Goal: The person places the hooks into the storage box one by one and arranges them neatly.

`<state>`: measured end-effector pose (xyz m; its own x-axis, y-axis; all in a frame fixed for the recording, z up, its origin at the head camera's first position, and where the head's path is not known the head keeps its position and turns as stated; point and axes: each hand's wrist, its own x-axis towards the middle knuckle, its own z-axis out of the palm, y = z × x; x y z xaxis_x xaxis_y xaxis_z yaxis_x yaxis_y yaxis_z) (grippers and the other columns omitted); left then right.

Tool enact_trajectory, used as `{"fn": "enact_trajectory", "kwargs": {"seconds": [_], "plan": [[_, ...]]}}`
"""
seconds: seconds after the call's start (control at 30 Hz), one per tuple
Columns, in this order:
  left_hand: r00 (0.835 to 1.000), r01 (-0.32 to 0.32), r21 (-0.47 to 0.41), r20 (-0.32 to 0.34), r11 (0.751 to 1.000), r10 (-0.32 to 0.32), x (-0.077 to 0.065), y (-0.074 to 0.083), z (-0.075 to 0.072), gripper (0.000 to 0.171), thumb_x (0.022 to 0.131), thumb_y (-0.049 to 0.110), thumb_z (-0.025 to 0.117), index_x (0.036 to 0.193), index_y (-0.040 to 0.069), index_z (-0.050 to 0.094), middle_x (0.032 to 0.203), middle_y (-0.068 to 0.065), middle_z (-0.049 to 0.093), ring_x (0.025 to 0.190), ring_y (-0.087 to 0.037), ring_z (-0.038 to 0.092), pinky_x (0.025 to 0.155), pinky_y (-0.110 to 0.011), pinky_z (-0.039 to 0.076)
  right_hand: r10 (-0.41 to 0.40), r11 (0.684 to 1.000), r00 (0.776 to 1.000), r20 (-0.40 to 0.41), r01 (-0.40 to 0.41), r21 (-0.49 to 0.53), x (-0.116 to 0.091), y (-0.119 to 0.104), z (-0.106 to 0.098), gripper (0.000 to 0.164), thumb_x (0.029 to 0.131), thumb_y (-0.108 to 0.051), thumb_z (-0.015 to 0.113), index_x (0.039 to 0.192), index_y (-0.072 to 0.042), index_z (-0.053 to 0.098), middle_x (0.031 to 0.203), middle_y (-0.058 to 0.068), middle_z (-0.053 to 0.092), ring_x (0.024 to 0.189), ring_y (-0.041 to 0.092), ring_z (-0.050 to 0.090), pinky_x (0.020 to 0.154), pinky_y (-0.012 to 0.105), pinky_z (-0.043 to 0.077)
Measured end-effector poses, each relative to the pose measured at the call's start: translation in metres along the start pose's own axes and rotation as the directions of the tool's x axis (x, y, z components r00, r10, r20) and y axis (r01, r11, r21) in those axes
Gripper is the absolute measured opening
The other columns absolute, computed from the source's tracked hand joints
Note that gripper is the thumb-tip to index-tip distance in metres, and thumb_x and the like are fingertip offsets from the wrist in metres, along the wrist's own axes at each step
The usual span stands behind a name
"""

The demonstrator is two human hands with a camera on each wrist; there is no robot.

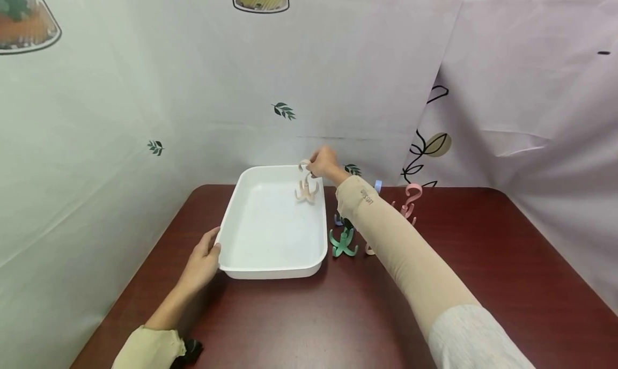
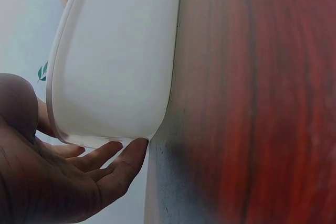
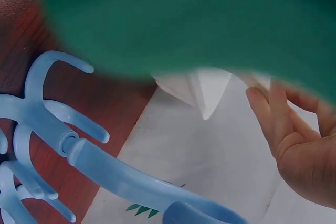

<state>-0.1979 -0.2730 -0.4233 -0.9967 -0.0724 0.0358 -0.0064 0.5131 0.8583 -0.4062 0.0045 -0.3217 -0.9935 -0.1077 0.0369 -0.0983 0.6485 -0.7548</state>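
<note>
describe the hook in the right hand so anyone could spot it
Find the white tray on the red table. At its far right corner, the right hand holds a beige hook with upturned prongs. Only it is held, unlike the green hook and pink hook.

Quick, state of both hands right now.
Left hand: holding the white tray by its left side.
Right hand: holding a beige hook at the tray's far right corner.

The left hand (image 2: 52, 179) grips the end of a white tray (image 2: 115, 61), fingers against its wall; the reddish-brown table (image 2: 252, 98) (streaked with dark grain) fills the view's right side; a green leaf print (image 2: 43, 72) marks the pale backdrop (image 2: 21, 35).
</note>
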Motion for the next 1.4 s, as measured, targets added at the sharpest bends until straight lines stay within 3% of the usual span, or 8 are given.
{"fn": "enact_trajectory", "kwargs": {"seconds": [0.3, 0.53, 0.77, 1.13, 1.4], "plan": [[1.000, 0.010, -0.007, 0.008, 1.000, -0.010, 0.000, -0.001, 0.001, 0.051, 0.105, 0.008, 0.028, 0.154, -0.006, 0.019, 0.153, -0.033, 0.029, 0.129, -0.047, 0.046, 0.094, -0.053, 0.050, 0.044, 0.998, 0.998, 0.035, -0.043, -0.039, 0.001, 0.003, 0.005, 0.020, 0.092, -0.004, 0.068, 0.110, 0.005, 0.068, 0.100, 0.018, 0.071, 0.081, 0.022, 0.073, 0.067, 0.024, 0.058], [1.000, 0.004, -0.018, 0.013, 1.000, -0.003, -0.001, 0.001, 0.003, 0.051, 0.105, 0.007, 0.028, 0.154, -0.006, 0.018, 0.151, -0.035, 0.031, 0.130, -0.048, 0.044, 0.097, -0.056, 0.047, -0.040, 0.993, 0.998, 0.038, 0.044, -0.107, -0.009, 0.002, 0.002, 0.029, 0.090, -0.007, 0.071, 0.116, 0.006, 0.067, 0.110, 0.019, 0.068, 0.081, 0.023, 0.071, 0.069, 0.027, 0.057], [1.000, 0.019, -0.019, 0.019, 1.000, -0.019, -0.004, 0.001, 0.004, 0.051, 0.105, 0.007, 0.029, 0.154, -0.007, 0.017, 0.152, -0.036, 0.028, 0.133, -0.048, 0.041, 0.101, -0.057, 0.044, -0.057, 0.990, 0.997, 0.061, 0.064, -0.122, -0.017, 0.001, -0.005, 0.037, 0.087, -0.007, 0.074, 0.121, 0.005, 0.066, 0.116, 0.018, 0.067, 0.083, 0.024, 0.070, 0.074, 0.030, 0.057], [1.000, 0.019, -0.016, 0.016, 1.000, -0.019, -0.005, 0.001, 0.001, 0.052, 0.105, 0.006, 0.028, 0.154, -0.007, 0.017, 0.154, -0.034, 0.027, 0.131, -0.048, 0.043, 0.094, -0.053, 0.050, -0.044, 0.998, 0.993, 0.113, 0.048, -0.033, -0.035, -0.009, -0.018, 0.039, 0.093, -0.015, 0.069, 0.126, 0.004, 0.062, 0.123, 0.019, 0.063, 0.101, 0.033, 0.068, 0.082, 0.036, 0.056], [1.000, -0.003, -0.008, 0.014, 1.000, 0.003, -0.002, 0.001, 0.000, 0.052, 0.106, 0.009, 0.028, 0.154, -0.006, 0.017, 0.153, -0.035, 0.026, 0.129, -0.049, 0.045, 0.088, -0.051, 0.053, -0.103, 0.994, 0.981, 0.163, 0.097, 0.041, -0.055, -0.008, -0.026, 0.036, 0.096, -0.018, 0.064, 0.125, 0.003, 0.064, 0.116, 0.020, 0.067, 0.100, 0.033, 0.067, 0.082, 0.038, 0.057]]}}
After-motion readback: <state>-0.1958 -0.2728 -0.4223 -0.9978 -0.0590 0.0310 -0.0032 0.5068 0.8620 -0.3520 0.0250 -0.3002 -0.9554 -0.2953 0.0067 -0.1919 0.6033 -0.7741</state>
